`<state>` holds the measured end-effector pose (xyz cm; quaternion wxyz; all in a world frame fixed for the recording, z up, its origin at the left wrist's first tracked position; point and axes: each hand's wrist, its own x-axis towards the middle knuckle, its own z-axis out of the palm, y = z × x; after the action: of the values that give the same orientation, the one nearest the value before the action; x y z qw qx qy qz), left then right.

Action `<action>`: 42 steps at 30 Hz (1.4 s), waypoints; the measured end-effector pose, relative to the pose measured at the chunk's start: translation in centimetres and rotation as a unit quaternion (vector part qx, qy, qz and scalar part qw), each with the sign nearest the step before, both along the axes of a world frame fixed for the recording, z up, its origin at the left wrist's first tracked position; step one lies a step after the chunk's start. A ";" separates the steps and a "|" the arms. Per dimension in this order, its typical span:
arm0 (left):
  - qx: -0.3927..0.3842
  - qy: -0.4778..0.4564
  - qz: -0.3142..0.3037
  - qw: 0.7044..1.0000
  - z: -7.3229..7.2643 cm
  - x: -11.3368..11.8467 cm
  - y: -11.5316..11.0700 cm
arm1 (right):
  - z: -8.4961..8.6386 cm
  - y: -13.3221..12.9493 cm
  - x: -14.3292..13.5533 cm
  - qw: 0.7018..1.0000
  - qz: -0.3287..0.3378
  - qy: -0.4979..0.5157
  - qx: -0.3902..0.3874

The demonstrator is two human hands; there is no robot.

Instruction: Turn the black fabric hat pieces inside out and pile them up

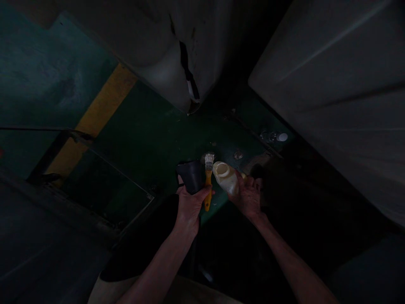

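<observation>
My left hand is wrapped round a dark cup, near the lower middle of the dim view. A paintbrush with a yellow handle and pale, coated bristles stands against the cup's right side, by the left thumb; the same hand seems to pinch it. My right hand grips a whitish plastic bottle, tilted with its open mouth toward the brush. Cup and bottle are apart, with the brush between them. The bottle's contents cannot be made out.
Large pale bins or panels rise ahead and at the right; the front one has a dark crack. A small clear bottle with a white cap lies on the green floor. A yellow stripe crosses the left side.
</observation>
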<state>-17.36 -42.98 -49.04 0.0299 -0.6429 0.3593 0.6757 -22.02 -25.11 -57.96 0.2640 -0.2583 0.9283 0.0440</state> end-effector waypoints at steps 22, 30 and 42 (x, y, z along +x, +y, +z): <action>0.004 -0.008 0.006 1.000 0.2 -0.1 -0.2 | 0.0 -0.2 0.1 1.000 -0.001 -0.002 -0.031; 0.007 -0.008 0.011 1.000 0.1 0.1 -0.5 | 0.7 -0.9 0.3 0.998 0.019 0.018 -0.048; 0.007 -0.008 0.018 1.000 -0.1 0.2 -0.9 | 0.4 -1.4 0.1 0.999 0.037 0.008 -0.018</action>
<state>-17.16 -43.85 -49.14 0.0256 -0.6546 0.3427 0.6734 -21.88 -26.51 -57.57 0.2501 -0.2963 0.9209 0.0391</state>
